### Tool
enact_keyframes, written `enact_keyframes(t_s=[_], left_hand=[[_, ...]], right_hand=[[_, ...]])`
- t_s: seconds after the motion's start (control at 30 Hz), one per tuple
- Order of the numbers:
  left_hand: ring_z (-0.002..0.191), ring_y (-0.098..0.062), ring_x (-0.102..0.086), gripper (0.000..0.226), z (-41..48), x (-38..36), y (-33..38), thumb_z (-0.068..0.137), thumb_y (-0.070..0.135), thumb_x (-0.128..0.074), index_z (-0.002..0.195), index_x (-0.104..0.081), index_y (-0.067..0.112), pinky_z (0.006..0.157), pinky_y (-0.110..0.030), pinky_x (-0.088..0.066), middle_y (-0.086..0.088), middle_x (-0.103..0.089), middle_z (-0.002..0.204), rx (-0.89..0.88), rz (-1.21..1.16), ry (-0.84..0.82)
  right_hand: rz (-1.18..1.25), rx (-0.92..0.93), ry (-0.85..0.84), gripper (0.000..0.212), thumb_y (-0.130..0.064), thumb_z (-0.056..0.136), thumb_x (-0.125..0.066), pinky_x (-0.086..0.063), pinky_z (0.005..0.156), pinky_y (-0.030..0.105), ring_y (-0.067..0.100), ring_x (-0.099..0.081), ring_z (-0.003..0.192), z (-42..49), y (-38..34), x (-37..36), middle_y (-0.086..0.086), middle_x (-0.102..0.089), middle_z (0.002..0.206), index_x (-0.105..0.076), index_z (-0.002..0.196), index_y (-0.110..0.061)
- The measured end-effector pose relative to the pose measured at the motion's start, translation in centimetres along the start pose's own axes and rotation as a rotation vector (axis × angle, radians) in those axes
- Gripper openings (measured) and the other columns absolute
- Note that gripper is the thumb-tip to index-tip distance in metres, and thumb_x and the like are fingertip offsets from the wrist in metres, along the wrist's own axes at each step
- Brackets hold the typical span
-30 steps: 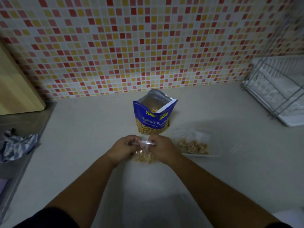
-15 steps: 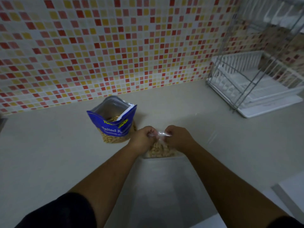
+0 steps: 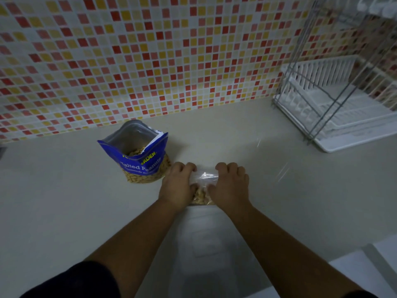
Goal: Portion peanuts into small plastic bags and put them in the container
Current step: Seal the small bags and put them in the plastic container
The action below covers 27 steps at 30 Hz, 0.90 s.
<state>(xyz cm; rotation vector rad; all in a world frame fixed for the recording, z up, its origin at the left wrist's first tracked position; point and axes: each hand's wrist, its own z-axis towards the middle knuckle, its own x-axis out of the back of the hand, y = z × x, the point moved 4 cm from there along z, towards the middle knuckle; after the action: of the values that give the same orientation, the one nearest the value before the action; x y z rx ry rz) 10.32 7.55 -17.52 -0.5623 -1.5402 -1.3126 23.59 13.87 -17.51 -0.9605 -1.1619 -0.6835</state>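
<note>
Left hand (image 3: 179, 186) and right hand (image 3: 231, 186) both pinch a small bag (image 3: 204, 186) of peanuts on the pale counter (image 3: 64, 201). Mosaic-tiled wall (image 3: 150, 50) behind, dish rack (image 3: 335, 108) right. Open blue peanut bag (image 3: 139, 155) stands just left.

My left hand (image 3: 177, 186) and right hand (image 3: 231, 187) meet at the centre of the frame, both pinching the top of a small clear bag (image 3: 204, 186) — peanuts (image 3: 200, 196) sit bunched in its lower half. Just left of my left hand stands the blue peanut pouch (image 3: 139, 155), upright and open, nuts visible inside. A clear plastic container (image 3: 206, 244) lies below the bag, between my forearms. A white dish rack (image 3: 341, 104) fills the upper right, against the mosaic tile wall (image 3: 139, 57).
</note>
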Motion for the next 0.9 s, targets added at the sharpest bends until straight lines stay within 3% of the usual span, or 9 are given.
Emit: enact_keyframes(t_s=[0.2, 0.3, 0.4, 0.47, 0.53, 0.6, 0.67, 0.73, 0.9], left_hand=[[0.115, -0.028, -0.041, 0.054, -0.4, 0.1, -0.2, 0.074, 0.026, -0.07, 0.122, -0.047, 0.023, 0.092, -0.031, -0.036, -0.008, -0.044, 0.122, 0.092, -0.136, 0.023], [0.121, -0.025, -0.036, 0.067, -0.7, 0.8, -0.9, 0.067, 0.05, -0.063, 0.126, -0.045, 0.023, 0.095, -0.03, -0.029, -0.006, -0.042, 0.127, 0.121, -0.311, 0.059], [0.128, -0.016, -0.027, 0.096, -1.6, 1.2, -2.4, 0.052, 0.069, -0.057, 0.136, -0.034, 0.027, 0.104, -0.03, -0.026, -0.001, -0.033, 0.14, 0.066, -0.434, -0.006], [0.134, -0.012, -0.021, 0.109, -2.3, 1.0, -3.5, 0.047, 0.066, -0.065, 0.14, -0.022, 0.032, 0.11, -0.029, -0.02, 0.0, -0.024, 0.147, 0.004, -0.472, -0.134], [0.138, -0.008, -0.014, 0.114, -2.9, 0.7, -4.1, 0.042, 0.059, -0.073, 0.136, -0.01, 0.044, 0.112, -0.026, -0.016, 0.007, -0.014, 0.149, -0.029, -0.5, -0.272], [0.139, -0.005, -0.006, 0.117, -3.0, 0.2, -4.5, 0.039, 0.054, -0.076, 0.131, -0.002, 0.052, 0.112, -0.025, -0.014, 0.012, -0.005, 0.149, -0.031, -0.497, -0.355], [0.138, -0.003, -0.001, 0.12, -2.7, -0.1, -4.7, 0.039, 0.054, -0.076, 0.13, 0.002, 0.055, 0.114, -0.028, -0.014, 0.009, 0.001, 0.153, -0.037, -0.467, -0.373], [0.139, -0.006, -0.004, 0.121, -2.4, -0.4, -4.7, 0.041, 0.051, -0.08, 0.128, 0.003, 0.057, 0.116, -0.032, -0.016, 0.009, -0.002, 0.153, -0.044, -0.468, -0.361], [0.134, -0.005, -0.016, 0.122, -2.0, -0.5, -4.8, 0.053, 0.026, -0.088, 0.141, -0.005, 0.041, 0.109, -0.022, -0.018, 0.017, -0.014, 0.138, -0.034, -0.5, -0.347]], right_hand=[[0.083, -0.029, -0.032, 0.056, -0.038, 0.076, -0.061, -0.035, 0.091, 0.037, 0.027, -0.042, 0.113, -0.2, 0.4, -0.2, 0.005, -0.045, 0.123, -0.043, 0.127, -0.027], [0.112, -0.055, -0.022, 0.055, -0.039, 0.075, -0.063, -0.035, 0.093, 0.038, 0.028, -0.042, 0.115, -0.3, 0.7, 0.1, 0.005, -0.046, 0.123, -0.046, 0.126, -0.025], [0.372, 0.095, 0.04, 0.04, -0.029, 0.067, -0.065, -0.037, 0.086, 0.03, 0.022, -0.051, 0.098, -0.5, -0.1, 2.5, 0.004, -0.056, 0.104, -0.06, 0.104, -0.016], [0.545, 0.295, -0.153, 0.02, -0.018, 0.067, -0.066, -0.038, 0.071, 0.019, 0.008, -0.053, 0.076, -1.2, -1.5, 4.4, -0.001, -0.06, 0.083, -0.065, 0.085, -0.011], [0.453, 0.469, -0.486, 0.016, -0.011, 0.073, -0.068, -0.038, 0.068, 0.015, 0.005, -0.054, 0.078, -3.2, -3.0, 4.9, -0.002, -0.064, 0.085, -0.069, 0.089, -0.01], [0.208, 0.578, -0.644, 0.032, -0.018, 0.08, -0.067, -0.039, 0.082, 0.017, 0.012, -0.056, 0.103, -5.3, -3.6, 3.6, 0.001, -0.064, 0.114, -0.065, 0.112, -0.015], [-0.008, 0.62, -0.602, 0.044, -0.021, 0.086, -0.058, -0.038, 0.098, 0.029, 0.022, -0.048, 0.121, -6.8, -3.6, 2.0, 0.004, -0.054, 0.132, -0.054, 0.129, -0.015], [-0.164, 0.656, -0.512, 0.043, -0.017, 0.089, -0.05, -0.043, 0.094, 0.039, 0.032, -0.05, 0.116, -7.6, -3.7, 0.5, 0.011, -0.054, 0.129, -0.049, 0.131, -0.009], [-0.144, 0.671, -0.446, 0.055, -0.032, 0.086, -0.053, -0.042, 0.098, 0.043, 0.035, -0.049, 0.118, -8.3, -3.0, -1.0, 0.015, -0.051, 0.132, -0.045, 0.134, -0.006]])
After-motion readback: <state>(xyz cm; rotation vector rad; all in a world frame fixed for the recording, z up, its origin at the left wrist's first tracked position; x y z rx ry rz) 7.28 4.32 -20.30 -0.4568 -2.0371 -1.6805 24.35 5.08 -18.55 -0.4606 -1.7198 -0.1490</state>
